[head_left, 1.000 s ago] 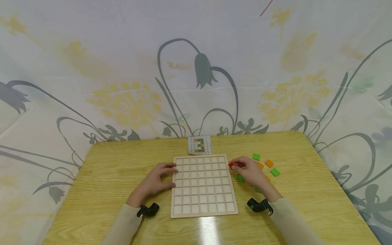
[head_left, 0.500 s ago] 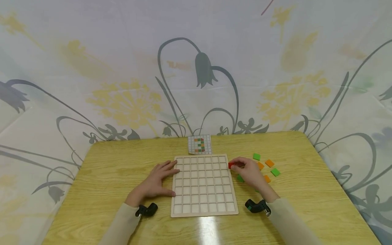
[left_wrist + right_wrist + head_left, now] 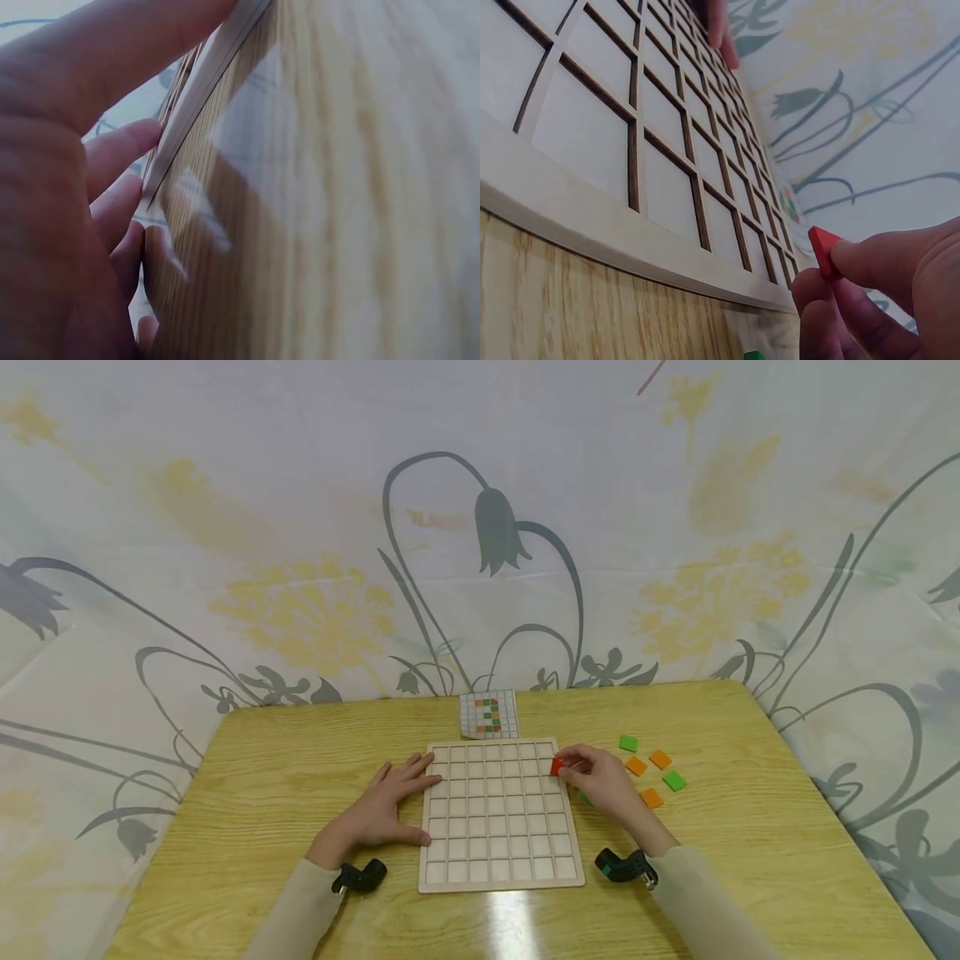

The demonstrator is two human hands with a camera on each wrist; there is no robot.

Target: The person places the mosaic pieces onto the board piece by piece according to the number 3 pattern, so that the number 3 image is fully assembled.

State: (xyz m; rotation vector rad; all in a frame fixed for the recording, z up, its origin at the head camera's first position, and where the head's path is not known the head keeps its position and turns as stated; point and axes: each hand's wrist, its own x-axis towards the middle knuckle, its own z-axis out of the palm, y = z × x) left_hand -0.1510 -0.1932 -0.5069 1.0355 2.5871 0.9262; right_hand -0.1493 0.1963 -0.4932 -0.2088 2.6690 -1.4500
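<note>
A pale wooden grid board point(image 3: 501, 814) with square recesses lies on the table. My right hand point(image 3: 603, 779) pinches a red square tile point(image 3: 557, 766) between thumb and fingers, over the board's right edge near the upper rows. In the right wrist view the red tile point(image 3: 824, 251) is held tilted at the fingertips. My left hand point(image 3: 382, 810) is spread with straight fingers, its fingertips and thumb at the board's left edge. The left wrist view shows those fingers point(image 3: 124, 154) along the board's side point(image 3: 199, 90).
Several loose green and orange tiles, among them a green tile point(image 3: 674, 781) and an orange tile point(image 3: 652, 797), lie right of the board. A pattern card point(image 3: 489, 714) with coloured squares rests behind the board. Flower-printed fabric point(image 3: 480, 527) rises behind the table.
My right hand has moved left with the red tile, from beside the board to over its right edge. My left hand's fingers have spread wider along the left edge.
</note>
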